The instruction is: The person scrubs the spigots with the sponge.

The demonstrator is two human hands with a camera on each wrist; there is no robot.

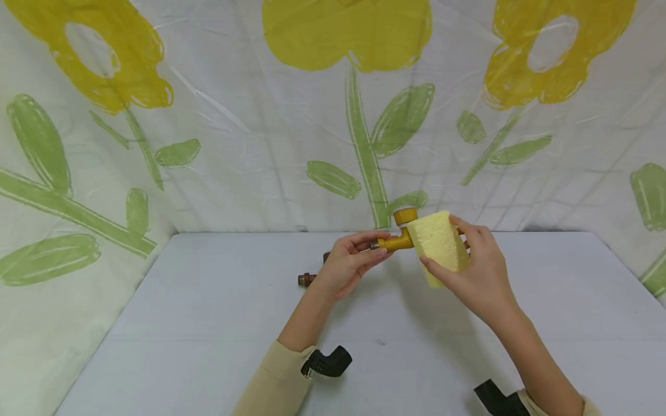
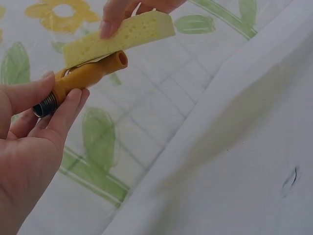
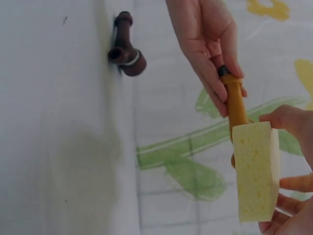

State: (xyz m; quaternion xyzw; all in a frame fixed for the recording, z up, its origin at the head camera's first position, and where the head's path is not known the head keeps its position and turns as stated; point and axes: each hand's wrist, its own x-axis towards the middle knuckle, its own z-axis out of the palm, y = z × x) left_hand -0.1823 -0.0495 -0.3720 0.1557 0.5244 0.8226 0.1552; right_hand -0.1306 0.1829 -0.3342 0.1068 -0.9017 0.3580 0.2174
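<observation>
My left hand (image 1: pixel 346 263) pinches the dark threaded end of a yellow tap (image 1: pixel 396 242) between thumb and fingers, above the table. The tap's ribbed round knob (image 1: pixel 406 216) points upward in the head view. In my right hand (image 1: pixel 484 280) is a thick pale-yellow sponge (image 1: pixel 439 245), gripped by its edges with thumb and fingers. The sponge's flat side lies against the tap's body in the left wrist view, with the spout (image 2: pixel 115 62) showing just beneath it. Part of the tap is hidden behind the sponge in the right wrist view.
A brown tap (image 3: pixel 126 46) lies on the white table (image 1: pixel 208 323), mostly hidden behind my left hand in the head view. A white sheet (image 1: pixel 234 144) printed with yellow flowers and green leaves hangs behind the table. Black wrist devices (image 1: pixel 328 362) sit near both cuffs.
</observation>
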